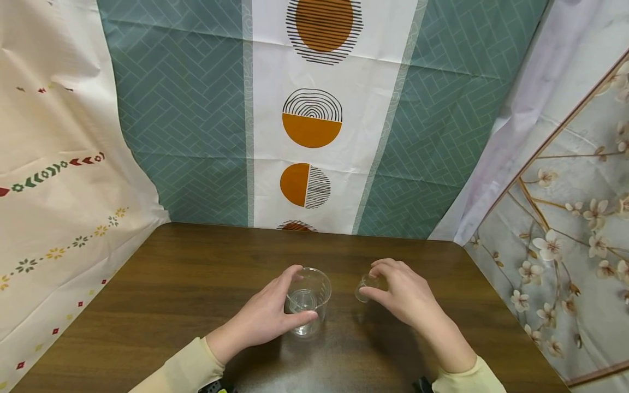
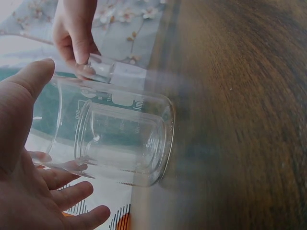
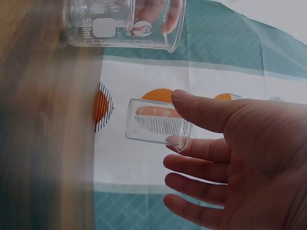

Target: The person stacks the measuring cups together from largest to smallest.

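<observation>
A large clear glass beaker (image 1: 322, 292), marked 500 ml in the right wrist view, stands upright on the table. Inside it sits a smaller glass beaker (image 2: 120, 139) with printed graduations. My left hand (image 1: 262, 312) is around the large beaker's left side, thumb in front and spread fingers behind; whether it touches the glass is hard to tell. To the right, my right hand (image 1: 405, 292) pinches the rim of a little spouted beaker (image 3: 153, 122) between thumb and index finger. That beaker is held above the table, and its other fingers extend loosely.
The brown wooden table (image 1: 206, 262) lies beneath both hands. A green and white patterned cloth (image 1: 196, 136) hangs behind its far edge. A cream cloth (image 1: 64, 180) borders the left side and a flowered cloth (image 1: 565, 262) the right.
</observation>
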The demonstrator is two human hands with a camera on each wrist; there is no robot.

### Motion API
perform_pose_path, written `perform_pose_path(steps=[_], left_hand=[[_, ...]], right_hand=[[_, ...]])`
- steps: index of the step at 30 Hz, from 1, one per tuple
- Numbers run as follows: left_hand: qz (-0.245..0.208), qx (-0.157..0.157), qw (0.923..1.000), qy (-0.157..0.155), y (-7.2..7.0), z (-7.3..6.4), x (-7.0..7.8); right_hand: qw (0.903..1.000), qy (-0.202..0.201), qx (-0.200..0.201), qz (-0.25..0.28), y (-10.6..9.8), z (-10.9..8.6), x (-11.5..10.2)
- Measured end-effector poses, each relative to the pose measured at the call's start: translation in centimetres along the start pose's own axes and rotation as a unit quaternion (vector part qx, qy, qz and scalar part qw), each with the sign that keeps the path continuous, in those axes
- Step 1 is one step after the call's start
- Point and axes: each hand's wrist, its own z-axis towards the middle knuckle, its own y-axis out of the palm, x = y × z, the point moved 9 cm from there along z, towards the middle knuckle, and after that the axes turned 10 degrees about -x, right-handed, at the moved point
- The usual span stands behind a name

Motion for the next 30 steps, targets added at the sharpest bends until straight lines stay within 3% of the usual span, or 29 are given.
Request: perform_pose_path(steps=[15,30], left_hand=[[-0.002,-0.002,1.0000,-0.003,0.0,0.0,0.0],[-0.001,-0.003,1.0000,-0.004,0.0,0.0,0.0]], right_hand=[[0.9995,-0.021,0.018,0.012,-1.0,0.9,-1.2],[0.9979,-0.042,0.029,0.039,-2.0,2.5,-3.9]])
